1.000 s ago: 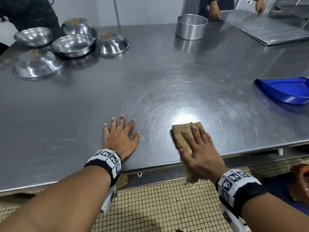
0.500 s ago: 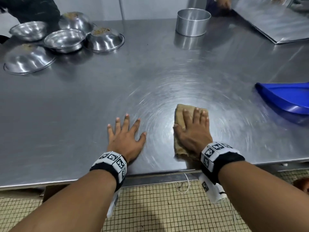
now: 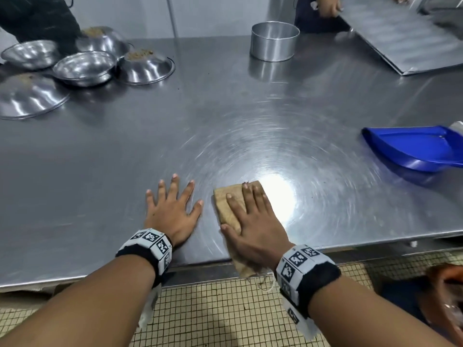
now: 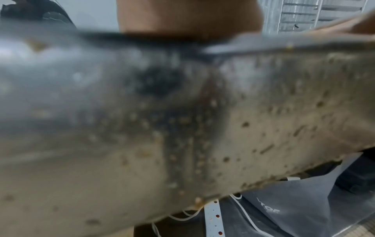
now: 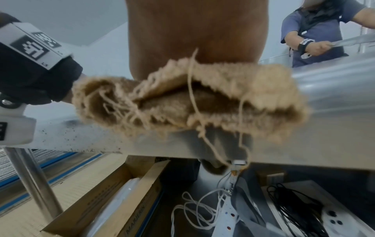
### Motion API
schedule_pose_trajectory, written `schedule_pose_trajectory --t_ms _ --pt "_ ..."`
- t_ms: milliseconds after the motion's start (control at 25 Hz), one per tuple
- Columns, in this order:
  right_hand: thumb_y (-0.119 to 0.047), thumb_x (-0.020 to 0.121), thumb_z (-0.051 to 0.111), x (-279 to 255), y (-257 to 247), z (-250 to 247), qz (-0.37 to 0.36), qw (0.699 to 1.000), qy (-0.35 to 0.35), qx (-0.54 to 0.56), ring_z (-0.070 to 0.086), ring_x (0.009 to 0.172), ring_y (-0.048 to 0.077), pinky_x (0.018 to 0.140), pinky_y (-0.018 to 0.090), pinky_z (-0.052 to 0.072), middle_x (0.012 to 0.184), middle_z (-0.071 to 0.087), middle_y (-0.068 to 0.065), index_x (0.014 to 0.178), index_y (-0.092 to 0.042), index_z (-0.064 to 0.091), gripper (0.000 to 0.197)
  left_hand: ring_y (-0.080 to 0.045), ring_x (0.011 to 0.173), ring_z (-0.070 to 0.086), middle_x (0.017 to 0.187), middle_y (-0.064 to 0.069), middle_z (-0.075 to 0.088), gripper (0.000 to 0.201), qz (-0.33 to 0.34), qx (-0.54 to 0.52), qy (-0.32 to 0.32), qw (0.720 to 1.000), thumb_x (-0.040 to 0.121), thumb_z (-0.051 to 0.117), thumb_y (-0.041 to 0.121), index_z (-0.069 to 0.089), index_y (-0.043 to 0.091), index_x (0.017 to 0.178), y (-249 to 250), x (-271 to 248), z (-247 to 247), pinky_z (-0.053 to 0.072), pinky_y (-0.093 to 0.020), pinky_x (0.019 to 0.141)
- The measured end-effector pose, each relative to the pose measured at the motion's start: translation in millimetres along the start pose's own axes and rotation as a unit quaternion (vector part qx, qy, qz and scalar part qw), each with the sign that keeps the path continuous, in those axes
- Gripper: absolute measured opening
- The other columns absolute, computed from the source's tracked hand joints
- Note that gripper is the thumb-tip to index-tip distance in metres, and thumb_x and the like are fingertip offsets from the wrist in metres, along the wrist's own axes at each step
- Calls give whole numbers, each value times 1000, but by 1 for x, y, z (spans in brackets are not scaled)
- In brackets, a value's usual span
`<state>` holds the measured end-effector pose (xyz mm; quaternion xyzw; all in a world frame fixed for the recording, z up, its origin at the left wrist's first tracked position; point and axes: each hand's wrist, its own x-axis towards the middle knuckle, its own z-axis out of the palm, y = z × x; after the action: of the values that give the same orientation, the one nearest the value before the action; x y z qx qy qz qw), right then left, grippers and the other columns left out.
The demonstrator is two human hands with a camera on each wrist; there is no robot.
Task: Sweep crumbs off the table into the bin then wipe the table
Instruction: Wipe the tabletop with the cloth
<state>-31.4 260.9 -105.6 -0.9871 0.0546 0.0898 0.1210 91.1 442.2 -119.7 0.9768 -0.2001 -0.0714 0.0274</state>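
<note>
A tan cloth (image 3: 226, 205) lies on the steel table (image 3: 125, 159) at its near edge, and its frayed end (image 5: 182, 99) hangs over the rim. My right hand (image 3: 250, 216) presses flat on the cloth with straight fingers. My left hand (image 3: 172, 209) rests flat on the bare table just left of the cloth, fingers spread. A blue dustpan (image 3: 416, 149) sits on the table at the right. Small dark crumbs (image 5: 67, 136) speckle the table's front edge. The left wrist view is blurred, filled by the table's speckled edge (image 4: 182, 128).
Several steel bowls (image 3: 82, 66), some upturned with crumbs on top, stand at the back left. A round steel tin (image 3: 274, 41) stands at the back middle. Another person (image 5: 316, 32) handles a metal tray (image 3: 411, 33) at the back right. Boxes and cables (image 5: 202, 208) lie under the table.
My right hand has slid the cloth back toward the near edge and a little left, so its end hangs over the rim again. The left hand stays flat in place.
</note>
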Motion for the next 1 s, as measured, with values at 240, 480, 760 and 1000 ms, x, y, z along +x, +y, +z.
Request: schedule_pose_trajectory --t_ms 240,480,760,1000 --pt "-68 92 11 -48 54 -7 54 998 18 5 -39 138 23 118 44 -14 153 -36 8 148 -34 -19 72 -32 149 -8 163 -3 -11 69 12 5 -15 1000 92 10 68 -2 40 153 13 -6 -10 -4 -54 119" --pt "-67 91 8 -69 147 -27 183 982 35 15 -28 142 29 116 45 -12 155 -29 11 149 -33 -19 73 -32 148 -14 162 -2 -17 73 38 -27 -26 999 88 4 74 -3 42 153 82 6 -2 -9 -57 117" --pt "-70 91 17 -11 213 -53 267 962 27 47 -18 145 32 119 49 -7 158 -20 12 152 -34 -9 76 -29 149 -14 162 1 -15 72 21 -24 -10 999 88 6 74 -1 43 152 88 12 4 -10 -54 118" --pt "-69 90 19 22 209 -61 237 971 11 30 -19 145 35 118 50 -9 159 -17 13 153 -33 -6 76 -29 150 -9 163 1 -10 70 21 -20 11 1000 89 10 72 -1 43 152 89 11 6 -7 -54 118"
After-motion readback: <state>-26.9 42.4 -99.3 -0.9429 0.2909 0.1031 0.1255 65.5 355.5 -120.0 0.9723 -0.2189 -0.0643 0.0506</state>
